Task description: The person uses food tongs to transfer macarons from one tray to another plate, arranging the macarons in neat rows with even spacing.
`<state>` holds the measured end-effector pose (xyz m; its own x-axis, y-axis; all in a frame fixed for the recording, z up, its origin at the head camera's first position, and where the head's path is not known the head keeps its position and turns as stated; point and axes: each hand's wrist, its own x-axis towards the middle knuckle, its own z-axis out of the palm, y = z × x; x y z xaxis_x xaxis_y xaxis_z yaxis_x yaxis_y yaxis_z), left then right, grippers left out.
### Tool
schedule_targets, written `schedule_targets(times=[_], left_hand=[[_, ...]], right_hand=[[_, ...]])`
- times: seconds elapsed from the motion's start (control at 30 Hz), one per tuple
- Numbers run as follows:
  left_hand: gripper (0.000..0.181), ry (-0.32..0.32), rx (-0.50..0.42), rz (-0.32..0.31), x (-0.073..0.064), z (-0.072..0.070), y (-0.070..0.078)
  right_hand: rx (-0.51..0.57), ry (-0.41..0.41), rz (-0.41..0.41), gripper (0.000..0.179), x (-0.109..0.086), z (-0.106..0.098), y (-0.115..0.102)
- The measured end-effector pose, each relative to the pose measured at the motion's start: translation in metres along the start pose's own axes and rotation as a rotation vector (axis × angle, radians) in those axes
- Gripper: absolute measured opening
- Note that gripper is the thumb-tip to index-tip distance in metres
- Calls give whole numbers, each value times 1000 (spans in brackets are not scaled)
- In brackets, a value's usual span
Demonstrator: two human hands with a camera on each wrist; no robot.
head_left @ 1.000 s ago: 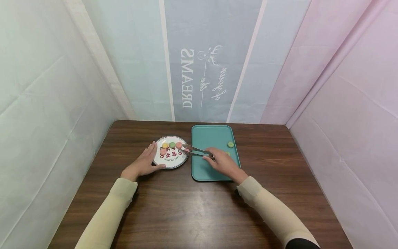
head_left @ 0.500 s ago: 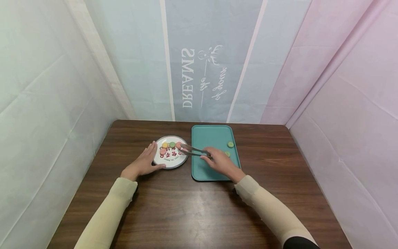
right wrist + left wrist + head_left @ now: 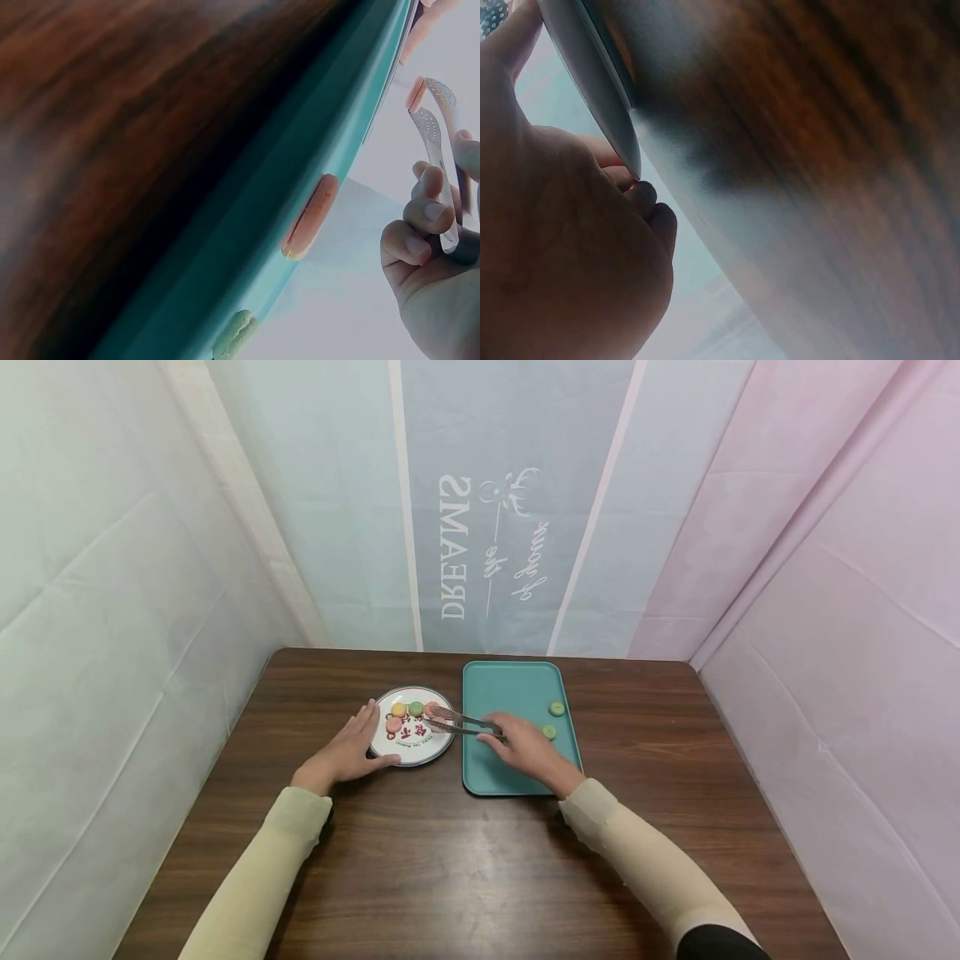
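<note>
In the head view my left hand [image 3: 343, 757] rests against the left rim of a white plate [image 3: 384, 747], fingers extended along its far side and thumb at its near side. Yellow [image 3: 399, 710], green [image 3: 416, 709] and pink macarons [image 3: 393, 726] lie on the plate. My right hand [image 3: 527, 746] grips metal tongs [image 3: 472, 720] above a teal tray [image 3: 510, 681]. The tong tips reach over the plate's right side. In the right wrist view a pink macaron [image 3: 416, 95] sits between those tips. Part of the tray is hidden by my right hand in the head view.
Two green macarons [image 3: 557, 709] lie near the tray's right side. The right wrist view shows another pink macaron [image 3: 310, 217] along the tray. Plate and tray stand side by side on a dark wooden table [image 3: 465, 868], with fabric walls [image 3: 517, 568] behind and at both sides.
My right hand has shifted slightly left, carrying the tong tips further over the plate. The green macaron nearer my right hand shows more fully. My left hand and the plate stay put.
</note>
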<state>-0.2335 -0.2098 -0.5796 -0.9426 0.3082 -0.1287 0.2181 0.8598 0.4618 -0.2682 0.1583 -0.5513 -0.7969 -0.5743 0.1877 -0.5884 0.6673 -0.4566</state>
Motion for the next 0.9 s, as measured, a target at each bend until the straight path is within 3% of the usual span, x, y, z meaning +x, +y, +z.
schedule_targets(times=[0.9], left_hand=[[120,0,-8,-7,-2,1,0]], right_hand=[[32,-12,-20,37,16,8,-7]])
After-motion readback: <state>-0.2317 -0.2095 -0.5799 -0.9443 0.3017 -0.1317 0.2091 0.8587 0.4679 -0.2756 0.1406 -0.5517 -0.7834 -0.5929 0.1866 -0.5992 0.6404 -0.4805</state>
